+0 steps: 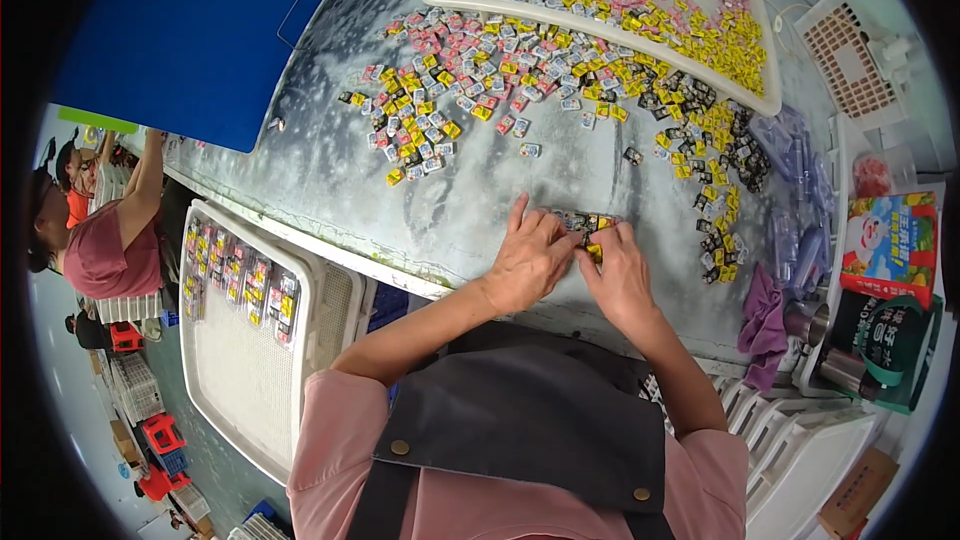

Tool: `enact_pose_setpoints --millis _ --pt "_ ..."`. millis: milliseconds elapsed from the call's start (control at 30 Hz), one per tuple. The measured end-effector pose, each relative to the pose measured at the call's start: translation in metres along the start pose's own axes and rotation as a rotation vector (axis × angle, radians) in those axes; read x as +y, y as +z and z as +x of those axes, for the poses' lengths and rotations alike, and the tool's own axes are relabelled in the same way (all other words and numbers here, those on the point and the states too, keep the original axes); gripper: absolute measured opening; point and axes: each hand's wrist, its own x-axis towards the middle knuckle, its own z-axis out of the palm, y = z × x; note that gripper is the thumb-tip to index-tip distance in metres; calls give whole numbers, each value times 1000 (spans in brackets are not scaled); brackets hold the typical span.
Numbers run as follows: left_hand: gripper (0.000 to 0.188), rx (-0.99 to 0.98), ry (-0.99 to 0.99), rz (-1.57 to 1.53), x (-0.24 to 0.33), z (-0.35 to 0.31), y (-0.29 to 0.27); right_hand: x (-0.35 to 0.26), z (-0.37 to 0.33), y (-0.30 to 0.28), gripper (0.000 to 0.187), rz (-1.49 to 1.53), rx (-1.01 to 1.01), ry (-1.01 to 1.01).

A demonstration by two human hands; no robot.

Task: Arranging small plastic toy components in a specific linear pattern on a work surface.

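Close to the table's near edge, both my hands bend over a narrow row of small black and yellow pieces (590, 221), which seems to sit in a clear pack. My left hand (530, 258) grips its left end, forefinger raised and the other fingers curled. At the right end my right hand (618, 278) closes its thumb and fingers around a yellow piece. My fingers cover part of the row. Beyond them, small rectangular pieces (420, 120) in pink, yellow, white and black lie scattered, with black and yellow ones (715, 200) heaped to the right.
A white tray (600, 28) full of loose pieces stands at the back. Clear plastic cases (790, 160) and a purple cloth (764, 330) lie at right. Left of me, a white tray (235, 380) holds several filled clear packs. A blue panel (190, 40) and a co-worker (110, 240) are further left.
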Motion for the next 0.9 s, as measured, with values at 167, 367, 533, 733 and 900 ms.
enact_pose_setpoints --millis 167,367,533,733,900 --pt "32 26 -17 9 2 5 4 10 -9 -5 32 13 16 -157" --pt "34 -18 34 63 -3 8 10 13 -6 1 31 194 70 -8" --pt "35 2 78 97 -4 4 8 13 0 1 28 150 -18 113" --pt "36 4 44 52 -6 2 10 4 -4 0 20 34 100 -155" --pt "36 -3 59 38 -6 4 7 10 -16 8 22 -209 100 -255"
